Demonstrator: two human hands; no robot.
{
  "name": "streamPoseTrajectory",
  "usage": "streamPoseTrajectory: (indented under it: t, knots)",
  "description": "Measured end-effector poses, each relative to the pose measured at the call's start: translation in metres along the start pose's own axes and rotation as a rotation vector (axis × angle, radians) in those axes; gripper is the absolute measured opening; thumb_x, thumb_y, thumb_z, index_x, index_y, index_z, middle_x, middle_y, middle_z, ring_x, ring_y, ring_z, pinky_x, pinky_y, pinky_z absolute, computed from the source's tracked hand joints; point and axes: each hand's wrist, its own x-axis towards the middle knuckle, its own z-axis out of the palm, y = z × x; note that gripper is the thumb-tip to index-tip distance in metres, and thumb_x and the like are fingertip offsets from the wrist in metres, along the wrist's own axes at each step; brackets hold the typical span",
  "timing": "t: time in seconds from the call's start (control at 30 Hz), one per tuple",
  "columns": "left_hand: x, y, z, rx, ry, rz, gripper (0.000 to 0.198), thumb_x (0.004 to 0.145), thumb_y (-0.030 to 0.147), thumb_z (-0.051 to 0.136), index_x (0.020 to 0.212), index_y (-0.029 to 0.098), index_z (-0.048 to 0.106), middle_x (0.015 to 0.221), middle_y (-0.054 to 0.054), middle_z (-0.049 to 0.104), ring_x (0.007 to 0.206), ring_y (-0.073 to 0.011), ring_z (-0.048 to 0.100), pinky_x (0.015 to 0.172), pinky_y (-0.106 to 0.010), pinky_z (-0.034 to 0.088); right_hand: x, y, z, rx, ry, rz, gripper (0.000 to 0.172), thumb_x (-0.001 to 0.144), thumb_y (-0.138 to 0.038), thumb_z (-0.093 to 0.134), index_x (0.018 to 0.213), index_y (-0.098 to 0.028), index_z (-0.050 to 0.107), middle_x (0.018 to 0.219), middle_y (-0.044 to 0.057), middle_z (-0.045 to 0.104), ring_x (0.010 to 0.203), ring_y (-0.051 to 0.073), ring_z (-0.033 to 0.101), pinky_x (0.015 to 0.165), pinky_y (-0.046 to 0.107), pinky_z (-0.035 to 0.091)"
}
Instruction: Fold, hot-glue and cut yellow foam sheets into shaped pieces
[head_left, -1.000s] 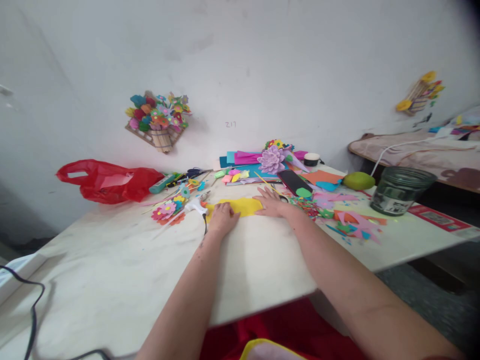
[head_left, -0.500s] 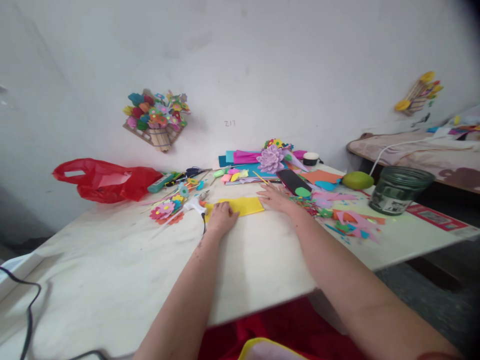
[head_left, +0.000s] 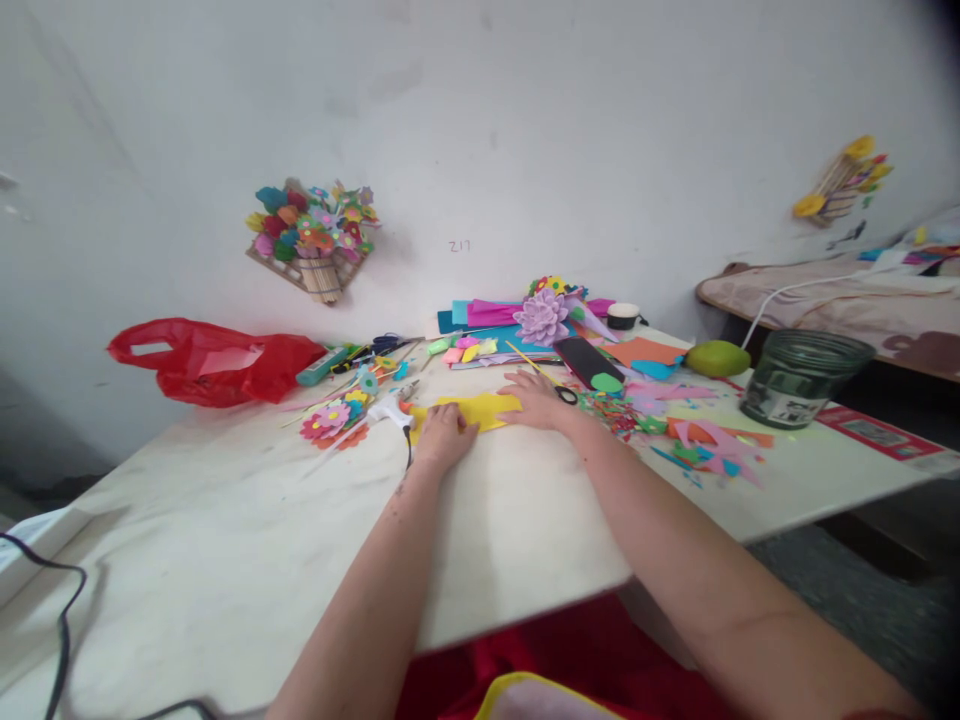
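A yellow foam sheet [head_left: 472, 408] lies flat on the white table [head_left: 225, 540]. My left hand [head_left: 444, 437] rests on its near left corner with the fingers curled down against it. My right hand [head_left: 534, 400] lies flat on the sheet's right end, fingers stretched out. Black-handled scissors [head_left: 564, 392] lie just right of my right hand. A white glue gun [head_left: 390, 410] sits just left of my left hand.
Foam flowers [head_left: 334, 418], coloured scraps [head_left: 697, 440], a stack of foam sheets [head_left: 487, 320] with a purple flower [head_left: 541, 318], a black phone [head_left: 585, 362], a red plastic bag [head_left: 210, 358], a green fruit [head_left: 716, 358] and a dark jar [head_left: 799, 378] crowd the table's far side. A cable [head_left: 60, 630] runs at left.
My right hand lifted off the sheet's right end towards the far side, then came back down onto it. My left hand has stayed put on the sheet.
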Motion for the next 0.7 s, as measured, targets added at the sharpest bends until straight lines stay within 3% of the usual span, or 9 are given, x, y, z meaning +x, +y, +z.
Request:
streamPoseTrajectory:
  t: [0.1,0.23,0.33,0.7]
  knots:
    - [0.0,0.0,0.001,0.003,0.022,0.019,0.016,0.073,0.036,0.052,0.07,0.02,0.05,0.099,-0.005,0.059,0.109,-0.0199,0.042,0.087,-0.029,0.035,0.004,-0.013,0.01,-0.043,-0.094,0.023,0.065,0.077,-0.059,0.039,0.131,-0.024,0.037,0.143,0.006,0.021,0.132,0.026,0.007,0.103,0.05,0.004]
    - [-0.001,-0.001,0.001,0.006,0.039,0.032,0.016,0.073,0.035,0.052,0.072,0.019,0.052,0.096,-0.005,0.059,0.105,-0.0197,0.044,0.086,-0.029,0.035,0.006,-0.023,0.02,-0.099,-0.202,0.038,0.063,0.083,-0.055,0.022,0.137,-0.023,0.025,0.145,0.002,0.011,0.132,0.023,-0.004,0.103,0.048,-0.005]
    - [-0.001,0.0,0.001,0.005,0.044,0.03,0.015,0.073,0.035,0.052,0.074,0.019,0.052,0.095,-0.005,0.059,0.104,-0.0197,0.044,0.086,-0.029,0.035,0.007,-0.023,0.025,-0.124,-0.274,0.054,0.06,0.086,-0.05,0.017,0.138,-0.023,0.02,0.146,0.002,0.009,0.132,0.022,-0.006,0.103,0.048,-0.006]
    - [-0.002,0.0,-0.001,0.004,0.027,0.004,0.013,0.073,0.032,0.052,0.076,0.019,0.053,0.098,-0.005,0.06,0.106,-0.0198,0.044,0.087,-0.028,0.035,0.01,-0.012,0.025,-0.118,-0.306,0.085,0.058,0.085,-0.051,0.02,0.138,-0.027,0.017,0.146,0.0,0.005,0.132,0.022,-0.008,0.102,0.049,-0.007]
